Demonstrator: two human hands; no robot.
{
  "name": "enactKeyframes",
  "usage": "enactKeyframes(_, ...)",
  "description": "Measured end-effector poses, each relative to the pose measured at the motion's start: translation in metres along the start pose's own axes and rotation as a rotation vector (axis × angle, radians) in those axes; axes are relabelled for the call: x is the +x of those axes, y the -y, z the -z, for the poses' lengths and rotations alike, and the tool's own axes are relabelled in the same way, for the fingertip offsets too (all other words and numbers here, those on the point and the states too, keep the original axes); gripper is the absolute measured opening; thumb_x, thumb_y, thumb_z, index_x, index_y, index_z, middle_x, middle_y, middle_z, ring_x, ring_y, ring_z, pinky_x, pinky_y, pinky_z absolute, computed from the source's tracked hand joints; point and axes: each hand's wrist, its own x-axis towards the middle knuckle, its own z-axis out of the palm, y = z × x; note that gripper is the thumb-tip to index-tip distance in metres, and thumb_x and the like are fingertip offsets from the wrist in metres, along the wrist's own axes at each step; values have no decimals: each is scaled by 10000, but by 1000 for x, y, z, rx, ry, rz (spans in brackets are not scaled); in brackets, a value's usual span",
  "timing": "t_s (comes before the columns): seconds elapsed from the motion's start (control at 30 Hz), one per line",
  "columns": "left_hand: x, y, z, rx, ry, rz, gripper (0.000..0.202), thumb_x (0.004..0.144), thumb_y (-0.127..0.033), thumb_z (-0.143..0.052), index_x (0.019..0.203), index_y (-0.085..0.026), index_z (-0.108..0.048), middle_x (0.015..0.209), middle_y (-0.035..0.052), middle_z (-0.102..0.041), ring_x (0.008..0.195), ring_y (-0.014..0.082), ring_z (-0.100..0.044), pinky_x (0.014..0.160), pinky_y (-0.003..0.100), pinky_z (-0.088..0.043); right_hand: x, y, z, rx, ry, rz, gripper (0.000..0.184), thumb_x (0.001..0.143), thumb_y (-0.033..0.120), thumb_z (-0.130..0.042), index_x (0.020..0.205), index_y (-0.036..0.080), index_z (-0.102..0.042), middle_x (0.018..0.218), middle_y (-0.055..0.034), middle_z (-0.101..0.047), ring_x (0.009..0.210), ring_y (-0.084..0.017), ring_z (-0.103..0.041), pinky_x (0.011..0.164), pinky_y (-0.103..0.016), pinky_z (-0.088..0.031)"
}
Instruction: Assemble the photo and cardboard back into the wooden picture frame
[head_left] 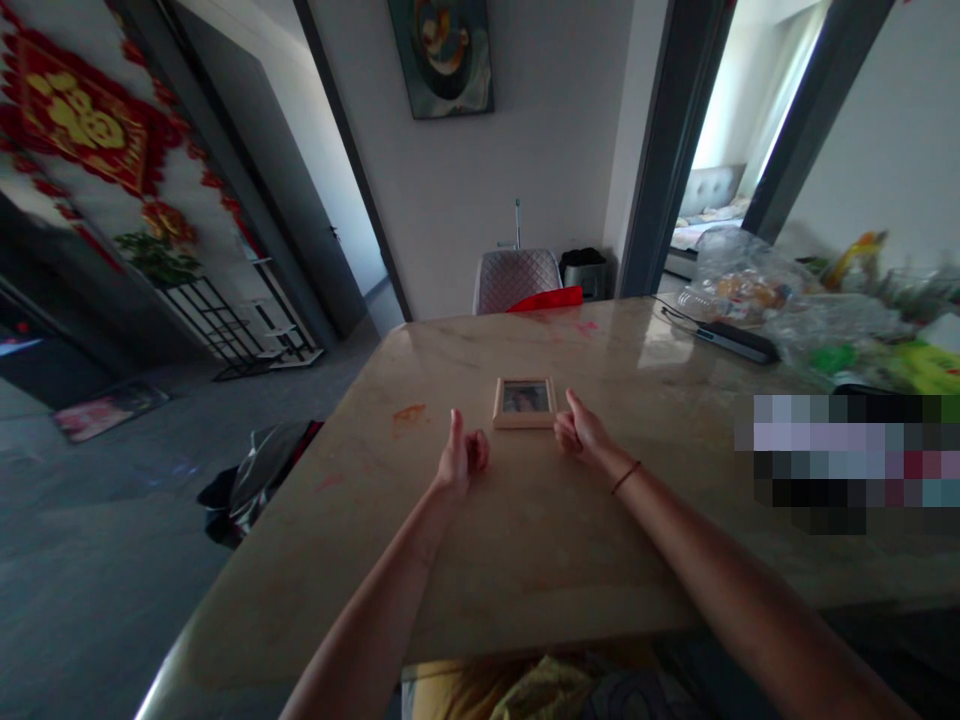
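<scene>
The wooden photo frame is displaying content too small to identify. A pixelated block is concealing part of the tabletop. The upper edge is cropping the wall painting; the lower edge is cropping both forearms.

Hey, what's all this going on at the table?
A person sits or stands at the table with both thumbs raised and fingers curled. A small framed picture lies on the tabletop just beyond the hands. The right hand is by its right side, though whether they touch is hard to tell; the left hand is apart from it, nearer the person. Plastic bags sit off to the right.
</scene>
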Motion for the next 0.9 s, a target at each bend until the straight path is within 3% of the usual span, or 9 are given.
enactKeyframes(0.1,7,10,5,335,-360,-153,644,720,-748,-302,417,-190,-411,392,-23,-389,396,89,-392,463,218,-348,5,-9,2,-326,-420,222,530,741,633,-454,427,215,-368,374,43,-353,367,-80,-345,396,-225,-258)
enactKeyframes(0.2,15,16,11,502,-436,-186,536,751,-663,-381,587,-180,-546,554,15,-570,535,141,-535,550,246,-414,10,-16,1,-443,-575,285,425,672,602,-557,671,177,-548,579,-9,-566,481,-121,-500,456,-234,-344)
enactKeyframes(0.3,17,16,11,608,-446,-232,503,822,-570,-342,931,-164,-619,965,93,-671,914,211,-607,799,310,-444,12,-17,-3,-538,-578,267,470,712,588,-516,872,154,-600,791,-85,-648,661,-182,-599,544,-258,-406)
enactKeyframes(0.37,17,14,8,703,-414,-218,521,856,-519,-313,1159,-163,-544,1213,114,-585,1140,224,-514,972,349,-353,12,-16,-6,-644,-567,270,449,744,563,-493,886,157,-623,875,-114,-658,777,-211,-614,623,-274,-422)
enactKeyframes(0.47,14,12,2,883,-289,-128,548,886,-485,-262,1329,-191,-397,1386,98,-425,1305,211,-338,1096,404,-149,9,-12,-8,-738,-535,252,390,780,509,-474,845,171,-655,884,-116,-671,807,-217,-617,646,-272,-414)
enactKeyframes(0.63,12,11,-5,1124,-71,-109,513,909,-443,-224,1360,-240,-359,1426,57,-355,1355,193,-218,1108,457,-16,6,-3,-5,-671,-423,169,350,797,448,-468,773,181,-694,607,-43,-652,572,-170,-605,479,-229,-356)
enactKeyframes(0.77,11,9,-3,1093,-82,-127,505,919,-431,-189,1320,-234,-423,1388,54,-419,1337,205,-272,1104,476,-44,5,0,-3,-437,-400,60,318,745,396,-557,917,167,-694,583,-25,-653,491,-163,-600,395,-218,-359)
enactKeyframes(0.9,13,8,0,1044,-140,-149,396,887,-382,-378,1230,-238,-514,1231,46,-590,1175,210,-502,1105,454,-65,2,4,-3,-258,-409,-16,221,738,323,-592,794,136,-697,523,-38,-637,452,-147,-588,357,-204,-371)
